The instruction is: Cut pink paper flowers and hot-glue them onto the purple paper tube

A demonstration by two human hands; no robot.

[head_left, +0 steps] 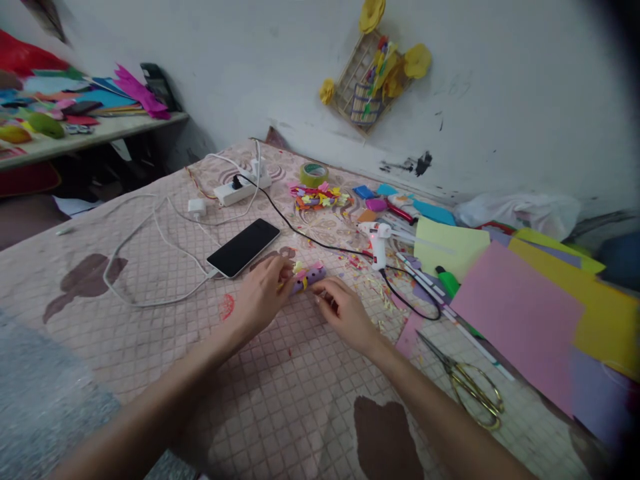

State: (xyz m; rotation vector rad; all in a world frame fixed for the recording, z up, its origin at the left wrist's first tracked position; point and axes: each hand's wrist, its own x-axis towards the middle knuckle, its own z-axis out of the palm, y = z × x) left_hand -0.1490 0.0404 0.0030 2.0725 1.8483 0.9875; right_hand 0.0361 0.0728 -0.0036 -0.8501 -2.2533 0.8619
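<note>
A small purple paper roll [315, 275] with dark spots and yellow and pink paper bits lies between my two hands, just above the tablecloth. My left hand [264, 288] holds its left end, the fingers bent and closed around it. At the right end, my right hand [345, 312] pinches the roll with curled fingers. Part of each end is hidden by my fingers. Behind my left hand is a smartphone [243, 247] with a dark screen and a cable plugged in. A white hot glue gun [379, 243] stands beyond my right hand, its small red light lit.
Gold-handled scissors [473, 387] lie right of my right forearm. Coloured paper sheets [517, 313] and striped sticks [460, 320] cover the right side. A pile of paper strips [320, 195], green tape [314, 175] and a power strip [243, 189] sit behind, with cables across the cloth.
</note>
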